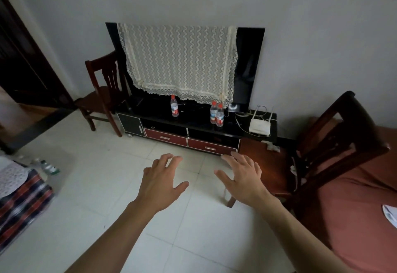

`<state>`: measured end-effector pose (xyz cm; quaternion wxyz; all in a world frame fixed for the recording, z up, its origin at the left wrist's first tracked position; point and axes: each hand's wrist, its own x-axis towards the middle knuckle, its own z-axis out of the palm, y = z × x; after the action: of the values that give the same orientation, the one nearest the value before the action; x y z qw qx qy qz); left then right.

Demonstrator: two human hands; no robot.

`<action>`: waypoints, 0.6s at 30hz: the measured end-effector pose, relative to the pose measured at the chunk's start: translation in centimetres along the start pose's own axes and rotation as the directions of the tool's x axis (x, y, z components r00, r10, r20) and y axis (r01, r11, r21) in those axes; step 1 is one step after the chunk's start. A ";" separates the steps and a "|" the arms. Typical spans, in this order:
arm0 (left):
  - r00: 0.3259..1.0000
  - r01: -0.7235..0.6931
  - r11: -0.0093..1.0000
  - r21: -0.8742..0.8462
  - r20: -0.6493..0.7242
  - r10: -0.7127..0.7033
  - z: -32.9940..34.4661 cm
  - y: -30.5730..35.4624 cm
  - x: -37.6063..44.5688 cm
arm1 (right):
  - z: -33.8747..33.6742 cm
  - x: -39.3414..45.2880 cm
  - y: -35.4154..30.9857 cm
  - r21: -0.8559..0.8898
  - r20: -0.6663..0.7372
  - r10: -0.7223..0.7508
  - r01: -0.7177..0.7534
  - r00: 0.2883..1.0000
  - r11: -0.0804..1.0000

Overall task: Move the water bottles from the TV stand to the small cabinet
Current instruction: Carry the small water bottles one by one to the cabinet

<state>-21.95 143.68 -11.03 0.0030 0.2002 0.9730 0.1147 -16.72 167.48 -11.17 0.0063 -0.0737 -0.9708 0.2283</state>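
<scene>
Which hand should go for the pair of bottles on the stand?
Right, probably. The right hand is open, empty and lined up below the bottle pair. The left hand, also open, sits nearer the lone bottle.

Three bottles (217, 113) stand on the TV stand (193, 130).
</scene>
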 end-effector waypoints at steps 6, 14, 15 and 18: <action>0.999 -0.032 0.999 -0.036 0.005 0.033 1.3 -2.7 6.2 | 0.7 6.5 -0.9 -0.030 0.040 0.019 -0.018 0.999 0.999; 0.999 -0.021 0.979 -0.202 -0.040 0.013 1.0 -9.4 18.0 | 0.9 19.4 -4.8 -0.083 0.048 0.063 -0.059 0.997 0.995; 0.999 -0.021 0.977 -0.213 -0.046 0.011 0.8 -10.5 19.6 | 0.9 21.4 -5.5 -0.097 0.044 0.057 -0.052 0.997 0.994; 0.997 -0.028 0.975 -0.219 -0.072 0.013 0.0 -13.8 24.4 | 1.3 26.7 -7.2 -0.117 0.033 0.042 -0.038 0.999 0.992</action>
<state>-49.74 140.89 -13.11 -0.0102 0.2044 0.9518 0.2284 -44.23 164.40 -9.68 -0.0197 -0.0893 -0.9807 0.1728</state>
